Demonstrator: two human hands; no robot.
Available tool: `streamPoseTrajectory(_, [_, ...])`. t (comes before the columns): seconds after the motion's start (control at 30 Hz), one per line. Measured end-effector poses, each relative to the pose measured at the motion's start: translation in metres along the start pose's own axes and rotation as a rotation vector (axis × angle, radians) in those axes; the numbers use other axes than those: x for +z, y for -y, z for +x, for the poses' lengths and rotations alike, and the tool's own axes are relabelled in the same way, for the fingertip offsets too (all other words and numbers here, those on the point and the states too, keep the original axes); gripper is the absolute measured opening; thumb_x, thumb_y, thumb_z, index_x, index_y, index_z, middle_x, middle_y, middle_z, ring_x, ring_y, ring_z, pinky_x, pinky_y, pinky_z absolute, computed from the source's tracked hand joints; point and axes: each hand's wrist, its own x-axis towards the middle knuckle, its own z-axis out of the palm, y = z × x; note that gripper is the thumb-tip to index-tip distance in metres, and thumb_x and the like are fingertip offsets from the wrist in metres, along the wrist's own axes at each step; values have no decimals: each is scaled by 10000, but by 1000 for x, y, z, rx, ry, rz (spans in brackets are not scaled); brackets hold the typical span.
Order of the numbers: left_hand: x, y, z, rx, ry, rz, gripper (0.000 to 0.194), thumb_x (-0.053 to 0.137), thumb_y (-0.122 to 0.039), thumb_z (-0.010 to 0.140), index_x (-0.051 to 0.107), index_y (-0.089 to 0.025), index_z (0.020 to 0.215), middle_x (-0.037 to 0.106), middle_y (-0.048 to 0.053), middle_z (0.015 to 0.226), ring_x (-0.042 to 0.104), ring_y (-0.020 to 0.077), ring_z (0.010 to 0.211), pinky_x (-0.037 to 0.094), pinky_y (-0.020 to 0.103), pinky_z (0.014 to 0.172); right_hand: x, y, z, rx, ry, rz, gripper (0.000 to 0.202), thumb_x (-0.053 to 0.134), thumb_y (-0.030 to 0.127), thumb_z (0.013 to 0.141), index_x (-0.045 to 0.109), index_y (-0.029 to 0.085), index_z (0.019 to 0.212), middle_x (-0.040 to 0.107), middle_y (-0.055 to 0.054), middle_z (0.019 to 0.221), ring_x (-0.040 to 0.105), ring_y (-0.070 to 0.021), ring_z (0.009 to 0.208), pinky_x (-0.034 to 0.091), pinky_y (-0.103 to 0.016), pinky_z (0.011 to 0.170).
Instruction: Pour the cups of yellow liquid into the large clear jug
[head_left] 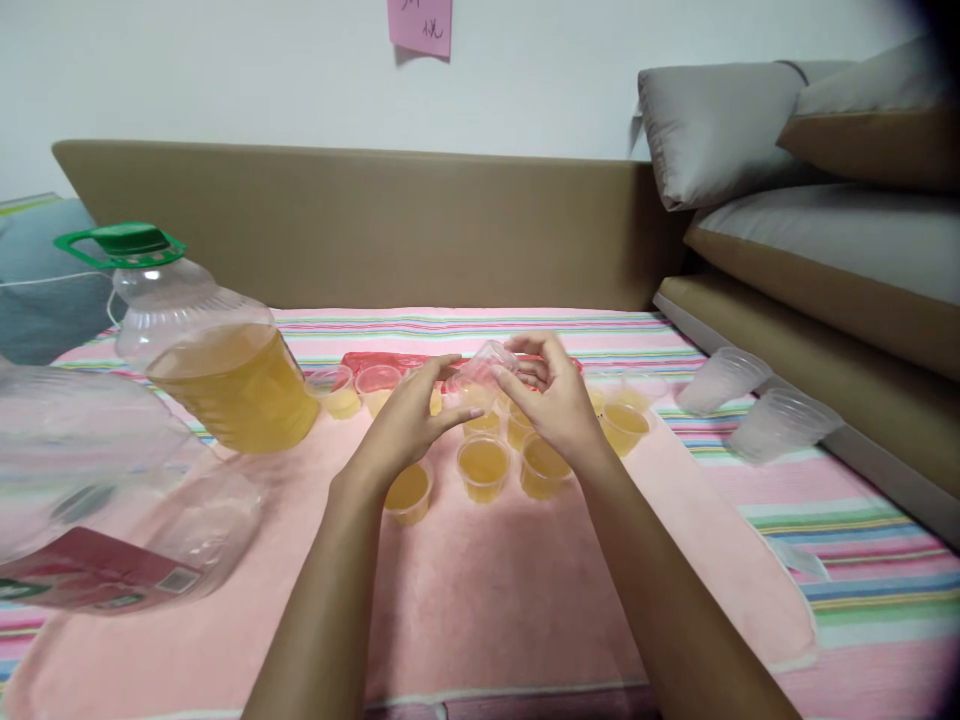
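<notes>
Head camera shows me a pink mat (510, 610), a green-capped jug (240, 385) at left, my left hand (409, 425) with thumb and fingers apart, my right hand (553, 400) pinching, yellow-filled cups (484, 468) near both, and the clear plastic piece (490, 366) it grips, tilted.

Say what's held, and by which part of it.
Clear plastic cup, tilted: right grip pinches its right-hand end. Left grip is beside it, contact unclear.

The pink note (421, 27) bears illegible handwriting; the red label (94, 568) on the lying bottle (221, 525) is unreadable.
</notes>
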Motion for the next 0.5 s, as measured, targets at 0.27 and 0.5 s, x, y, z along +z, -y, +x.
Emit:
streamPoseTrajectory(0.27, [-1,-2,-2,-10,0,11,605,771,-431,967,542,-227,1488,642,128,1575,599,307,1469,502,488,1201,-1,-2,-1,-33,18,-61,508,633,397,1025,470,305,1497,664,-146,1457,732,-252,1242,603,-474,1107])
streamPoseTrajectory(0.5, [0,-3,-1,-1,2,20,638,773,-398,971,532,-174,1518,614,130,1616,587,287,1482,495,461,1213,4,-4,-4,-78,-89,59,1052,737,445,987,-5,426,1733,696,-106,1373,734,-270,1199,605,-533,1086])
